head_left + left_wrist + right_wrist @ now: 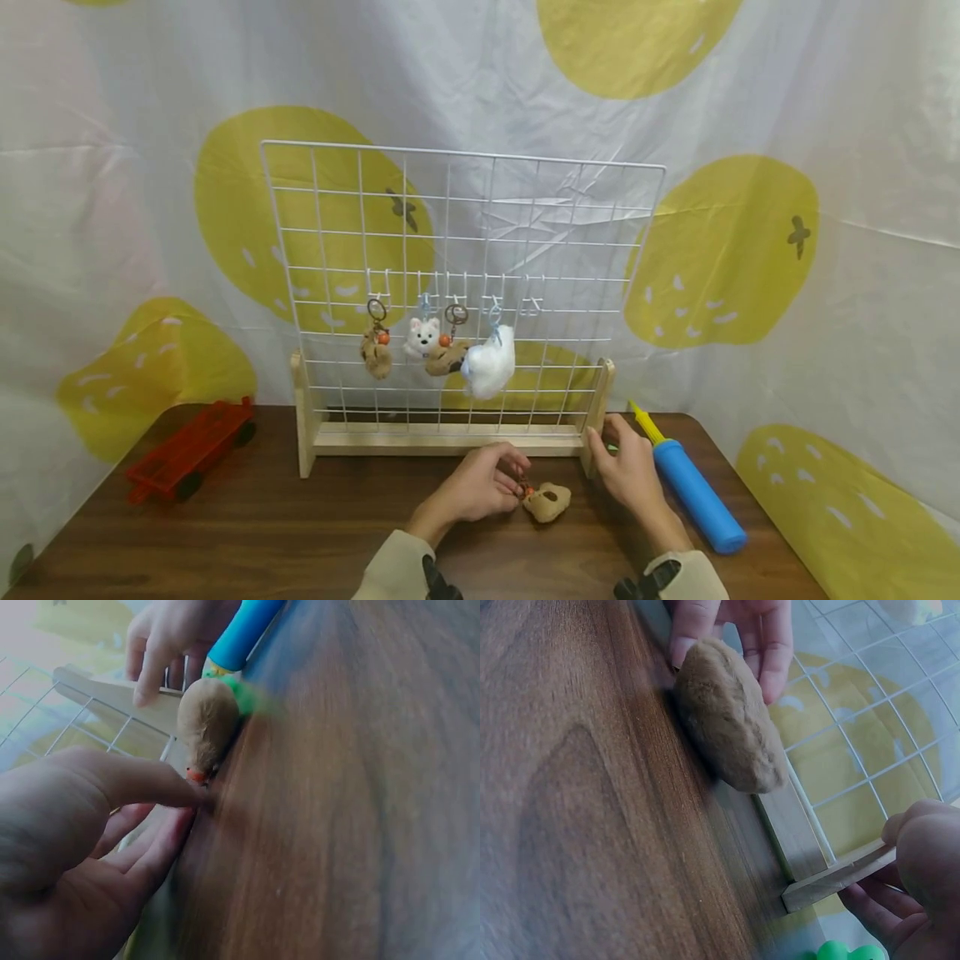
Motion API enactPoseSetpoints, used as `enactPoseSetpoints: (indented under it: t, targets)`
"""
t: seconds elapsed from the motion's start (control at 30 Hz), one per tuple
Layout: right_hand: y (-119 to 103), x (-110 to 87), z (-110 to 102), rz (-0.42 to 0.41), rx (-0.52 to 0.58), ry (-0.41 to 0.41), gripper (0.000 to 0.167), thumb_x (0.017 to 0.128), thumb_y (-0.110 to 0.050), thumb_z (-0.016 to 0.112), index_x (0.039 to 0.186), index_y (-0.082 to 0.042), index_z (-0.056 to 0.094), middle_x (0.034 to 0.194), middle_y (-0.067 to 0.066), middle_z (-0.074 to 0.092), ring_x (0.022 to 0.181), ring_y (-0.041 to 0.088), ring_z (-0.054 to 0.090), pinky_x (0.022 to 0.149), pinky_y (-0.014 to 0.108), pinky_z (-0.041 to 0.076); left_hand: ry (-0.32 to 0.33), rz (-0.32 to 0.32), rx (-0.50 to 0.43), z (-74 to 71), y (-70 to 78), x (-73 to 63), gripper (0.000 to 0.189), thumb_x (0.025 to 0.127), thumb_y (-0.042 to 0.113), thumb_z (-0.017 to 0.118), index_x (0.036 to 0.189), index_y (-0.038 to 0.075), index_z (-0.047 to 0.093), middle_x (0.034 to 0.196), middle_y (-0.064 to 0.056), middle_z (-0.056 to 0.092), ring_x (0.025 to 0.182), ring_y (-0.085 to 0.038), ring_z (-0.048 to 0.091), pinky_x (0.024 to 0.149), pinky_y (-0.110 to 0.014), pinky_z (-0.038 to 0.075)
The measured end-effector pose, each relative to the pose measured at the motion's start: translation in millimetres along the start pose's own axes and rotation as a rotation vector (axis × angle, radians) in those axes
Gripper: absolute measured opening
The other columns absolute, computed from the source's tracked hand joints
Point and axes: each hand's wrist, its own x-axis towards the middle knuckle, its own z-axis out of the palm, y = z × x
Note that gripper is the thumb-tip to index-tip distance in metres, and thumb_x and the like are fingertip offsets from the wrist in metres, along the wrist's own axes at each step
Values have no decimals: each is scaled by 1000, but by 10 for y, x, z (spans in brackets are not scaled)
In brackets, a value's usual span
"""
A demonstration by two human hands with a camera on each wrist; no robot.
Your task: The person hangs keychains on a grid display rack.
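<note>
My left hand pinches the ring end of a brown plush keychain, near its orange bead. The plush body lies at the tabletop, to the right of those fingers. At the right end of the white wire grid rack, my right hand grips the wooden side post between thumb and fingers. Hanging from hooks on the grid are a brown plush keychain, a small white dog plush, another brown plush and a larger white plush.
A bare hook is at the right of the row. To the right lies a blue pump with a yellow nozzle. Some green object sits beyond the post. A red toy wagon stands at the table's left. A patterned curtain hangs behind.
</note>
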Motion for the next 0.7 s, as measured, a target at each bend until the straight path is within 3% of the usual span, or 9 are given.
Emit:
enactPoseSetpoints:
  t: [0.17,0.33,0.5,0.7]
  targets:
    - [-9,-1,2,0,0,2,22,104,-12,73,120,2,70,111,24,81,106,42,80,89,60,65,17,12,24,3,-5,6,43,79,-23,70,119,-8,69,106,-17,71,90,-26,78,78,-20,64]
    - [-11,4,-3,7,1,-2,22,104,-13,73,121,2,70,113,24,81,107,42,80,90,60,65,67,29,79,0,-28,18,33,81,-19,79,110,-6,71,93,-17,76,79,-13,74,71,-16,61]
    - [-13,4,-5,21,2,-13,24,105,-14,73,122,1,70,115,24,81,109,42,79,91,60,64,78,-14,61,-3,-37,5,39,78,-10,90,112,-5,73,95,-14,76,80,-11,72,73,-16,61]
    - [-22,0,-10,20,-1,-16,24,105,-14,72,122,2,70,116,25,80,110,43,79,93,61,63,124,-6,86,10,-47,-14,26,86,-5,87,108,-1,74,95,-12,75,81,-9,71,73,-16,60]
